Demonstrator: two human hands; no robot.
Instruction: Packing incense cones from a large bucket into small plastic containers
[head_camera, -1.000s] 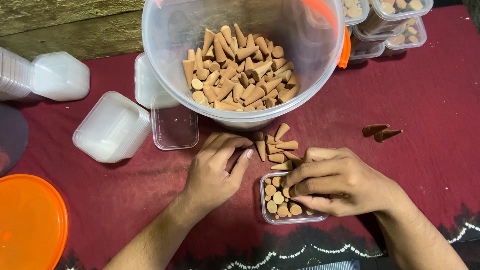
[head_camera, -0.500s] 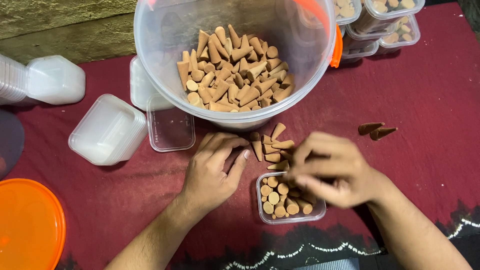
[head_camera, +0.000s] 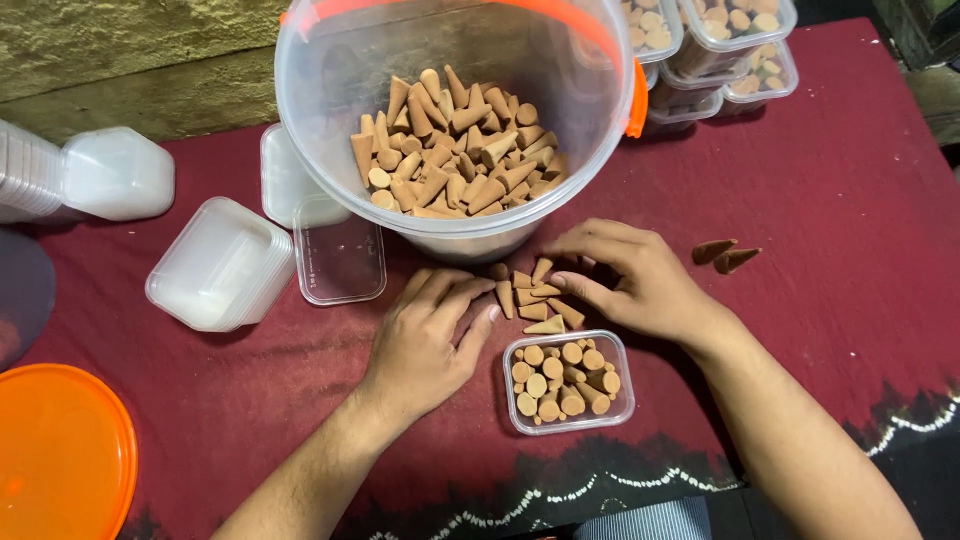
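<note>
Cones (head_camera: 538, 298) lie loose on the cloth between your hands, just above the small tray (head_camera: 568, 381), tips pointing mostly away; your right hand (head_camera: 640, 285) is nearer, fingertips spread over them, left hand (head_camera: 432, 340) flat beside.

Single view — head camera, worn by the person, looking steeply down and forward from close range. Both forearms enter from the bottom edge onto a red cloth (head_camera: 850, 210). A clear bucket (head_camera: 330, 130) fills the top centre, its rim cut off by the frame's top edge — a wall (head_camera: 120, 50) shows top left. No second view to compare.
</note>
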